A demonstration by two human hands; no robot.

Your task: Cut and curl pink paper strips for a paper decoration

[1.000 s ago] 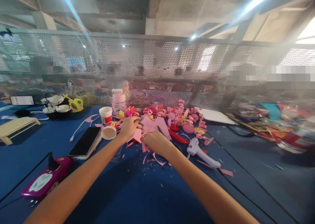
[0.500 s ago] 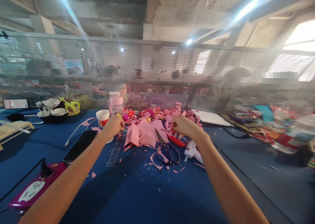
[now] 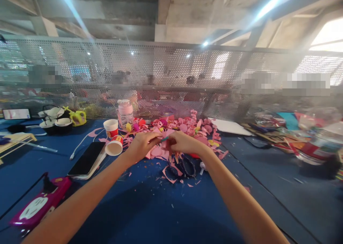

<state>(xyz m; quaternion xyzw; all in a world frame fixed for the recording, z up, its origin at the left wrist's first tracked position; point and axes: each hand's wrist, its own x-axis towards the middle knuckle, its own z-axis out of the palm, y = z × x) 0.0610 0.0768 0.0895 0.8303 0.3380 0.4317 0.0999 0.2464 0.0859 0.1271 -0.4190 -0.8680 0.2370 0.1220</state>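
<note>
Left hand (image 3: pixel 141 145) pinches a thin teal stick (image 3: pixel 165 138); right hand (image 3: pixel 183 143) curls closed at its tip, above pink paper scraps (image 3: pixel 157 153) and scissors (image 3: pixel 185 167).

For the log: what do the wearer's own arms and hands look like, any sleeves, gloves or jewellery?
Both arms are bare: the left forearm and right forearm show no sleeve down to the frame's lower edge. The left hand and right hand wear no gloves. No watch, bracelet or strap shows at either wrist. Rings are too blurred to tell.
</note>
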